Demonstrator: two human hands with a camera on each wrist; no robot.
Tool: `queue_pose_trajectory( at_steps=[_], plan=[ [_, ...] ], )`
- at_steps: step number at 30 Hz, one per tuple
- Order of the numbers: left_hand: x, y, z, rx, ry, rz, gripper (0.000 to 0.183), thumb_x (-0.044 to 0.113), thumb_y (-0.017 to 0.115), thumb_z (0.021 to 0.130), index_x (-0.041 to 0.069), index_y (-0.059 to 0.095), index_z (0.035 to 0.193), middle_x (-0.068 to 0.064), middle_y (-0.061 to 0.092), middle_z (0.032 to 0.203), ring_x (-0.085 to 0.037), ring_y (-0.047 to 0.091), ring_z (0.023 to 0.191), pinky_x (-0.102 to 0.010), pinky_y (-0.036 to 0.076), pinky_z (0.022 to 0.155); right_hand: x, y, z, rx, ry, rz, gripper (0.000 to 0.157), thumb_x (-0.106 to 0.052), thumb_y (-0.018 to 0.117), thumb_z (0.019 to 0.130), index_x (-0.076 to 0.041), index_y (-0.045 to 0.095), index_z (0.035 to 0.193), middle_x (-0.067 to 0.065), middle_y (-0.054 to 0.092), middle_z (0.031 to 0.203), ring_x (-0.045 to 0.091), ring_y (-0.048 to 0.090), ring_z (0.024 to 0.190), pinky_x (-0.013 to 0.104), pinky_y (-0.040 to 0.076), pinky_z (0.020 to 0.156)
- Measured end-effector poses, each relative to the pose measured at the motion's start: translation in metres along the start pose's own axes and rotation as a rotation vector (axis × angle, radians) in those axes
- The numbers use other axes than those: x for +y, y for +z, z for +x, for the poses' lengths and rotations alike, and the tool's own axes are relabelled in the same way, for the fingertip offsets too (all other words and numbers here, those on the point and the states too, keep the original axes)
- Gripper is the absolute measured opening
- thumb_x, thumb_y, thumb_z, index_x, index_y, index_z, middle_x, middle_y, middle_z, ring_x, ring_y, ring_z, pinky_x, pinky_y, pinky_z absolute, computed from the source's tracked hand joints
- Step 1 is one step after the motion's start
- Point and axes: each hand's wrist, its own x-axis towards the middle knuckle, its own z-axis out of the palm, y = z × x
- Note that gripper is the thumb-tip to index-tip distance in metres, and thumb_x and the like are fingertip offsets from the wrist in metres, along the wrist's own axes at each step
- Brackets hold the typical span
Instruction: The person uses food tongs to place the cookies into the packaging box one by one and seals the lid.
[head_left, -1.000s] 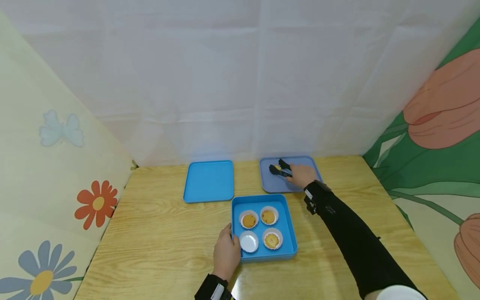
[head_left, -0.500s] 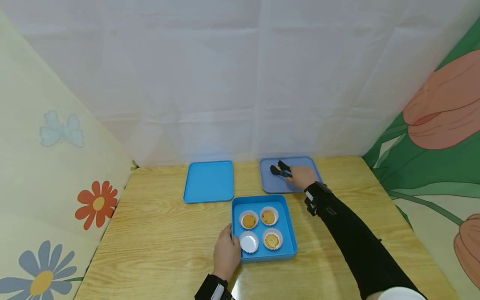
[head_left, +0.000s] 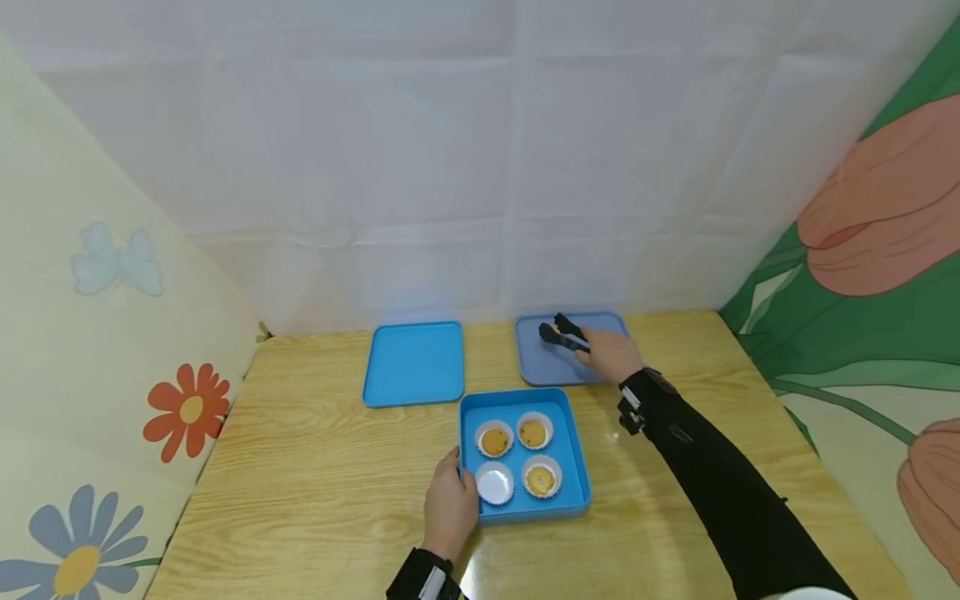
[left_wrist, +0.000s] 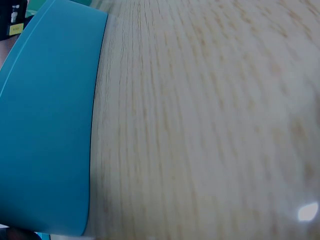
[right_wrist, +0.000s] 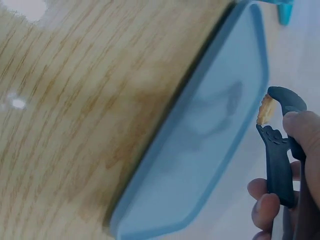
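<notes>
My right hand (head_left: pixel 611 357) grips dark tongs (right_wrist: pixel 279 170) over the grey-blue tray (head_left: pixel 534 367) at the back right. In the right wrist view, a small golden cookie (right_wrist: pixel 265 110) sits between the tong tips, and the tongs' shadow falls on the tray. My left hand (head_left: pixel 450 508) holds the left wall of a square blue box (head_left: pixel 573 467), fingers outside and thumb at the rim. Inside stand white paper cups: three hold cookies, such as the cookie (head_left: pixel 494 442) at the back left, while the front-left cup (head_left: pixel 495 483) is empty. The box's outer wall (left_wrist: pixel 45 125) fills the left wrist view's left side.
A flat bright-blue lid or tray (head_left: pixel 414 364) lies at the back left, close behind the box. The wooden table (head_left: pixel 322 475) meets a white cloth wall (head_left: pixel 360 167) at its back edge, with printed panels on both sides.
My right hand and the tongs have shifted slightly to the right, still over the tray. My left hand stays on the box. The head view has moved slightly.
</notes>
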Motion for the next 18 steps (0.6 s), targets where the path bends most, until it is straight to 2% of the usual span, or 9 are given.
queue_pose_trajectory(
  at_steps=[7,12,16,18],
  plan=[
    [-0.001,-0.001,-0.001,-0.010,0.007,-0.004,0.040,0.011,0.047,0.091,-0.006,0.047,0.127,-0.021,0.051,0.124,-0.035,0.049,0.115,-0.049,0.044,0.091,-0.003,-0.019,-0.018,0.064,-0.034,0.022,0.057,-0.038,0.057,0.088,0.001,0.050,0.128,0.018,0.063,0.083,0.026,0.058,0.066,0.032,0.044,0.045],
    [-0.004,-0.001,-0.002,0.008,0.051,-0.008,0.039,0.011,0.047,0.092,-0.007,0.047,0.127,-0.022,0.052,0.123,-0.035,0.050,0.114,-0.049,0.044,0.090,-0.012,-0.031,-0.033,0.145,-0.070,0.002,0.056,-0.038,0.059,0.087,-0.001,0.050,0.129,0.018,0.063,0.086,0.021,0.051,0.053,0.029,0.032,0.035],
    [-0.005,-0.001,-0.002,0.007,0.066,-0.014,0.040,0.012,0.047,0.093,-0.007,0.046,0.127,-0.022,0.052,0.124,-0.036,0.050,0.114,-0.049,0.044,0.091,-0.026,-0.043,-0.047,0.208,-0.128,-0.021,0.055,-0.038,0.059,0.086,-0.004,0.051,0.129,0.017,0.064,0.088,0.018,0.042,0.044,0.027,0.023,0.035],
    [-0.005,-0.001,-0.001,-0.004,0.061,-0.013,0.040,0.013,0.046,0.093,-0.006,0.045,0.129,-0.022,0.051,0.125,-0.036,0.049,0.114,-0.049,0.043,0.091,-0.032,-0.049,-0.054,0.241,-0.160,-0.030,0.055,-0.039,0.059,0.086,-0.005,0.051,0.129,0.017,0.064,0.088,0.017,0.041,0.043,0.026,0.023,0.036]
  ],
)
